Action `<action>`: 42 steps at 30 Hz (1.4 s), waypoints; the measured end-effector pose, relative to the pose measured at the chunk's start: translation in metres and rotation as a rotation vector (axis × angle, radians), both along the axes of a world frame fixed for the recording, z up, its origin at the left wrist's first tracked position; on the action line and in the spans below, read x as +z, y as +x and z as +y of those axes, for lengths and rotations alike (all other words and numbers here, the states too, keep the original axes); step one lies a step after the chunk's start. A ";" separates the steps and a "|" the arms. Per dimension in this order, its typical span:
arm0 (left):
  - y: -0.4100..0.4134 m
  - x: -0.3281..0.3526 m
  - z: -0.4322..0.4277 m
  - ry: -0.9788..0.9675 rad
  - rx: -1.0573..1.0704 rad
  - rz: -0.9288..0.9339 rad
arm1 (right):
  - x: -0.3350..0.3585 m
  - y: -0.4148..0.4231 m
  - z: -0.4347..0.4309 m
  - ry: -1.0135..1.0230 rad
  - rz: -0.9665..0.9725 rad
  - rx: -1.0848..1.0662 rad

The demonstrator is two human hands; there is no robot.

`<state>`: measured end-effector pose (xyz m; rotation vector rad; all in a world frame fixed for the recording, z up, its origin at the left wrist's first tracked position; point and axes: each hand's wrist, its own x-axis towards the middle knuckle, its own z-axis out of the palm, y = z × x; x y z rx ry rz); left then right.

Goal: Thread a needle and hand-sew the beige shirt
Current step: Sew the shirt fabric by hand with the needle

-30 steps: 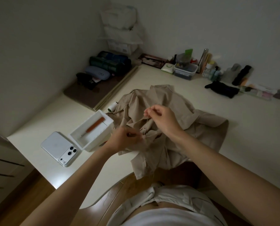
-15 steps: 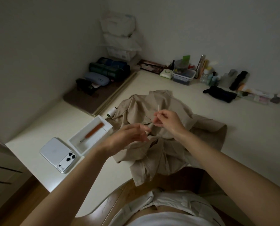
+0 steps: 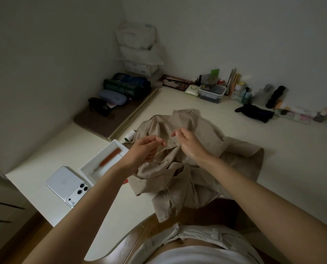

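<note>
The crumpled beige shirt (image 3: pixel 198 180) lies on the white table (image 3: pixel 273 149) in front of me, its hem hanging over the near edge. Both hands hover just above it. My left hand (image 3: pixel 145 149) pinches a pale thread (image 3: pixel 167 187) between thumb and forefinger; the thread trails down over the shirt. My right hand (image 3: pixel 189 143) is close beside it, thumb and forefinger pinched together on the needle, which is too thin to see clearly. A short stretch of thread spans the gap between the two hands.
A white thread spool (image 3: pixel 130 134) lies left of the shirt. Beside it a white tray (image 3: pixel 120 146) holds an orange-handled tool (image 3: pixel 110 159). A phone (image 3: pixel 65 184) lies near the left edge. Bottles, boxes and dark cloths line the back wall.
The needle stood upright in my right hand half a second ago; now that hand has tipped its fingertips left and the left hand has risen, pinching the thread beside it.
</note>
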<state>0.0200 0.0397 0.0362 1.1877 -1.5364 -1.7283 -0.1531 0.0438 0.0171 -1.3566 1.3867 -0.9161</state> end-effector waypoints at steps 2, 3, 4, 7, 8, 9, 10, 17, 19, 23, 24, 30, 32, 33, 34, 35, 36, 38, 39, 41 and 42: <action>-0.002 0.002 0.000 -0.012 -0.005 -0.019 | 0.005 0.006 0.001 0.015 -0.006 0.065; -0.002 0.003 -0.001 -0.015 -0.005 -0.027 | 0.006 0.007 0.001 0.035 -0.024 0.100; -0.002 0.004 -0.001 -0.016 -0.004 -0.037 | 0.006 0.008 0.001 0.060 -0.041 0.132; -0.001 0.005 -0.003 -0.021 0.006 -0.061 | 0.005 0.007 0.001 0.084 -0.063 0.161; 0.000 0.005 -0.003 -0.020 0.010 -0.061 | 0.005 0.006 0.001 0.074 -0.068 0.162; 0.000 0.005 -0.004 -0.018 0.014 -0.060 | 0.006 0.004 0.002 0.068 -0.074 0.163; 0.001 0.004 -0.004 -0.018 0.020 -0.063 | 0.007 0.002 0.003 0.065 -0.081 0.164; -0.001 0.000 -0.004 -0.019 0.053 -0.081 | 0.006 -0.001 0.004 0.075 -0.074 0.168; -0.001 -0.001 -0.005 -0.022 0.067 -0.085 | 0.006 0.000 0.004 0.092 -0.078 0.141; 0.001 -0.005 -0.004 -0.022 0.108 -0.024 | 0.007 -0.005 0.000 0.134 -0.056 -0.044; 0.002 -0.005 -0.004 -0.026 0.128 0.007 | 0.005 -0.009 -0.003 0.164 -0.066 -0.098; 0.000 0.006 -0.001 -0.100 0.235 0.304 | -0.014 -0.035 -0.014 0.416 -0.216 -0.428; -0.003 0.012 0.001 -0.133 0.286 0.389 | -0.021 -0.042 -0.016 0.462 -0.154 -0.472; -0.005 0.015 0.003 -0.146 0.298 0.412 | -0.023 -0.044 -0.016 0.484 -0.122 -0.483; -0.006 0.016 0.003 -0.156 0.304 0.423 | -0.026 -0.046 -0.015 0.498 -0.090 -0.488; -0.007 0.017 0.003 -0.163 0.302 0.418 | -0.030 -0.046 -0.014 0.495 -0.066 -0.487; -0.008 0.017 0.003 -0.167 0.291 0.391 | -0.033 -0.045 -0.013 0.475 -0.050 -0.479; -0.010 0.016 0.002 -0.183 0.246 0.256 | -0.031 -0.037 -0.009 0.394 -0.014 -0.440; -0.011 0.015 0.001 -0.195 0.225 0.161 | -0.026 -0.032 -0.007 0.335 -0.003 -0.399; -0.015 0.012 0.000 -0.202 0.182 -0.008 | -0.012 -0.018 -0.004 0.228 -0.003 -0.273; -0.016 0.011 -0.001 -0.201 0.161 -0.071 | -0.004 -0.012 -0.002 0.213 -0.046 -0.202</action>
